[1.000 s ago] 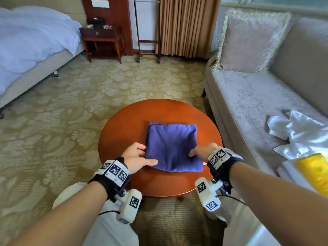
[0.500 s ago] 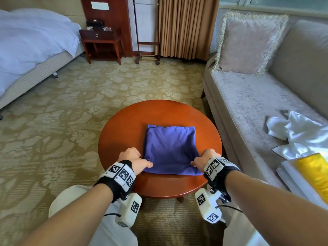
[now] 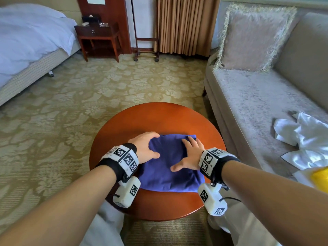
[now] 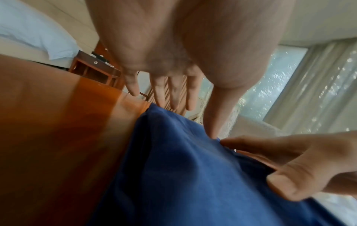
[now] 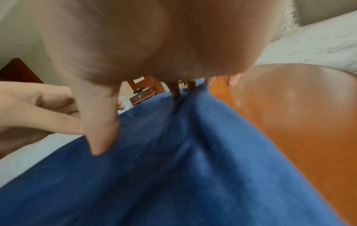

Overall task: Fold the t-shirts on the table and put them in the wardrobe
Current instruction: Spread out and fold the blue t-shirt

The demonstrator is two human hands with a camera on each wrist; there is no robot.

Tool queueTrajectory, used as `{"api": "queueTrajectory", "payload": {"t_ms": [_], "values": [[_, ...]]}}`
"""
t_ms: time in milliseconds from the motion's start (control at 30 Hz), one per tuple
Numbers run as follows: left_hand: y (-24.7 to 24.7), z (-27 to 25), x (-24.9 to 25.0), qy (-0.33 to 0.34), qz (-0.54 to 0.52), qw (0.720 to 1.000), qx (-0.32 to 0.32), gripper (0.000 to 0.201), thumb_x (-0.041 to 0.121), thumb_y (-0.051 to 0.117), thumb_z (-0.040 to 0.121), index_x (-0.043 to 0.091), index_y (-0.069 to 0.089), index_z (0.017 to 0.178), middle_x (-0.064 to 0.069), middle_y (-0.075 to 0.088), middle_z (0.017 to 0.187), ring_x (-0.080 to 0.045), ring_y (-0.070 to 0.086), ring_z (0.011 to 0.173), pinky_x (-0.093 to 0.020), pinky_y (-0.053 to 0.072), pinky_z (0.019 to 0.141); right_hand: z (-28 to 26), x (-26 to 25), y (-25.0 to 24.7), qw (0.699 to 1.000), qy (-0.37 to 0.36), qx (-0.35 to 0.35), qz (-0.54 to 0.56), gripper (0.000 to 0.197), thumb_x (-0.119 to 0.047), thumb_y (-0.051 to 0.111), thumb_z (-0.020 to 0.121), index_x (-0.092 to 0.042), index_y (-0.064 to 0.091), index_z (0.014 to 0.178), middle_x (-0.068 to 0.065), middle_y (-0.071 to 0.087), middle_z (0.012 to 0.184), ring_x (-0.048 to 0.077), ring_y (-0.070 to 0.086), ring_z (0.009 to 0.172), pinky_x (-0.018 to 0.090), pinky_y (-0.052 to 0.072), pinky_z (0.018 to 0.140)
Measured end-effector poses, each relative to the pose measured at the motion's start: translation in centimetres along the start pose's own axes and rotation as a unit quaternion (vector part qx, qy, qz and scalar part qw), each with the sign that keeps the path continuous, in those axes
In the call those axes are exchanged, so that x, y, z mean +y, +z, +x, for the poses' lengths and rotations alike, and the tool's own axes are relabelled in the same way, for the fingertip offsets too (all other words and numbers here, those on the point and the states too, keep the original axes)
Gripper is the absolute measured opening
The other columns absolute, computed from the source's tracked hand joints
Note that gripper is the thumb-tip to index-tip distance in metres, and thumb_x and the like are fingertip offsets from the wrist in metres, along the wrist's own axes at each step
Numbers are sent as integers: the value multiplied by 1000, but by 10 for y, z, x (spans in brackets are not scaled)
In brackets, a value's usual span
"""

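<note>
One folded blue t-shirt (image 3: 170, 167) lies at the centre of the round surface (image 3: 124, 125). Two hands press it: left hand (image 3: 145, 148) at 10 o'clock, right hand (image 3: 191, 157) at 2 o'clock, fingers (image 4: 173, 94) straight, gripping nothing.

T-shirt (image 3: 170, 167) partly hidden under hands, yellow item (image 3: 320, 176) cut off by edge

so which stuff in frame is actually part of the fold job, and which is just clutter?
Job:
- blue t-shirt, folded on the round table
- left hand and right hand, both flat on it

Lying about:
- white cloth and yellow item on the sofa
- cushion
- bed
- nightstand
</note>
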State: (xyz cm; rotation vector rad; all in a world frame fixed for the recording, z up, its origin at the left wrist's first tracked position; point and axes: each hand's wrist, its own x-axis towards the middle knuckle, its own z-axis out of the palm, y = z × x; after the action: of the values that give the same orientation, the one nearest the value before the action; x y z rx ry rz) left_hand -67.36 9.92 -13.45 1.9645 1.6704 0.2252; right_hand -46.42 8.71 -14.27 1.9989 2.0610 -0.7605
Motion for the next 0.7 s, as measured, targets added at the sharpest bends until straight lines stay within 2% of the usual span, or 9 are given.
{"api": "queueTrajectory", "payload": {"t_ms": [67,133,233,333,433,500,567,600,700], "values": [[3,10,-1,-19,76,995,-65,88,44,74,80,34,25,152,12,14,162,-12,16,149,-37,18,120,5,3,7,999,-3,-32,-14,132,-70,74,59,-28,-8,154,-2,-20,160,28,-20,147,52,5,120],[6,17,-1,-40,138,983,-114,92,52,67,83,34,14,155,12,1,163,-10,2,150,-45,8,121,8,7,12,999,-7,-41,-17,134,-71,73,59,-31,-14,153,-4,-28,157,26,-25,145,53,3,119],[8,20,-1,-54,163,975,-138,92,56,62,85,36,7,156,13,-8,163,-8,-7,150,-53,-2,119,12,11,17,998,-11,-39,-44,133,-76,69,60,-35,-18,151,-5,-34,155,25,-28,144,55,0,118],[8,15,-1,-56,111,985,-122,95,51,66,84,33,7,156,12,-7,163,-10,-7,150,-50,-2,120,9,8,16,997,3,-35,-63,131,-78,66,61,-36,-19,151,-1,-35,154,30,-24,145,57,0,117],[10,-4,-2,-82,-56,995,-32,98,40,78,78,26,19,155,6,7,164,-14,10,150,-38,13,121,2,9,8,999,32,-8,-1,125,-66,72,66,-31,-11,153,5,-24,159,32,-10,148,52,9,119],[13,-21,-1,-123,-120,984,35,95,37,83,73,19,31,150,-2,29,157,-21,32,142,-31,29,112,-7,13,-2,995,78,36,45,118,-60,74,69,-22,1,154,9,-2,160,34,13,145,48,22,116],[16,-37,-1,-172,-87,980,57,88,44,83,69,16,42,142,-6,44,143,-26,48,127,-31,40,97,-20,18,-10,987,132,64,73,106,-54,73,72,-15,15,152,14,21,151,36,31,136,46,32,107],[19,-45,-1,-195,-63,977,54,84,47,82,69,16,45,137,-7,48,137,-27,52,121,-31,42,90,-26,19,-10,982,156,67,82,102,-53,73,73,-13,19,150,15,27,147,37,35,134,45,35,104],[29,-65,-1,-236,-7,971,44,67,51,79,71,14,55,122,-8,55,126,-28,57,111,-30,46,83,-45,22,-2,973,195,62,110,91,-49,73,73,-10,33,145,16,42,140,34,49,123,40,44,98]]}}
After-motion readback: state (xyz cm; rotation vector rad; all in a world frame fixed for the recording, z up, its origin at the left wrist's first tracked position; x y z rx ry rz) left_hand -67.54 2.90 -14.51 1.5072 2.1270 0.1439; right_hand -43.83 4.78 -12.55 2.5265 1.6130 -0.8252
